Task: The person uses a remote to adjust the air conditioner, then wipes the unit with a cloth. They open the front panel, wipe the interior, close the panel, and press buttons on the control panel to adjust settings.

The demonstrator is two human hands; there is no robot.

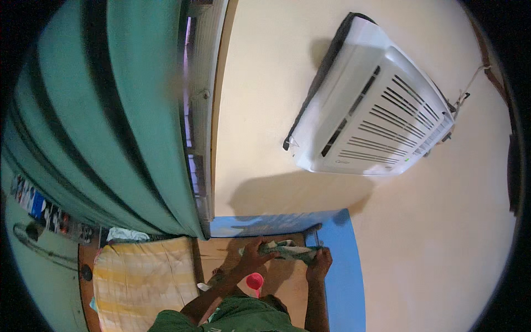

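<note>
Spanning the space between the two hands, a green-and-white cloth [290, 250] is bunched into a narrow length, lying roughly level in the view. The left hand [255, 255] is closed on the cloth at its nine o'clock end, with a small portion of fabric protruding beyond the fist. The right hand [319, 264] is closed on the three o'clock end. Both grips are confirmed; exact finger placement is too small to verify. The cloth is seen against the brown floor [285, 279], near the corner of the room.

Toward eight o'clock from the cloth, just beside the left forearm, is a red cup [254, 280] with a round mouth. At seven o'clock is the person's green shirt [246, 314]. Between eight and nine o'clock, well apart from the cloth, lies a yellow-and-white striped mattress [145, 274]; a pale crumpled fabric [127, 234] sits at its upper edge.

At four o'clock is a blue wall section [345, 276], near the right hand; whether the hand touches it cannot be determined. Above it rises a cream wall [426, 232]. At one o'clock, high on that wall, a white air conditioner [381, 122] with slotted vents is mounted, appearing tilted in this view. At eleven o'clock stands a window frame [203, 122]; at ten o'clock hangs a green curtain [66, 110] with dark vertical folds.
</note>
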